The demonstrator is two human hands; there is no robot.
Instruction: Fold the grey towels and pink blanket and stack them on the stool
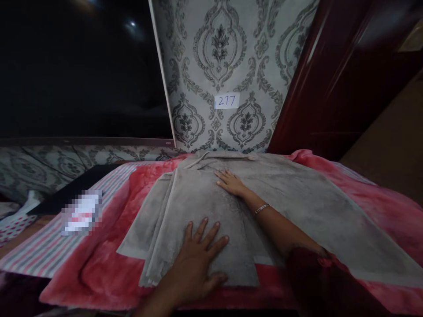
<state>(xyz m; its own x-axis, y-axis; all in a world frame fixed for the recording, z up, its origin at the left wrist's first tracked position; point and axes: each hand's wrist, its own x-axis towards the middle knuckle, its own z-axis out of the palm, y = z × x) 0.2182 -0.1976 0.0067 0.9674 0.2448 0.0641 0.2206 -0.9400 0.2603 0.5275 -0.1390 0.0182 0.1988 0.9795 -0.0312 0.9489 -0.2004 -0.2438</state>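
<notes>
A grey plush garment (297, 198) lies spread on a red fleece blanket (109, 246), its left part folded over into a long panel. My left hand (198, 259) rests flat with fingers apart on the near end of that folded panel. My right hand (231, 182), with a thin bracelet at the wrist, lies flat and open farther up the panel, near the garment's middle. Neither hand holds anything.
A striped cloth (49, 246) and a dark flat board (76, 187) lie at the left. Patterned wallpaper with a paper label reading 277 (226, 101) rises behind. A dark screen (79, 70) fills the upper left; a dark red wooden door (337, 75) stands at right.
</notes>
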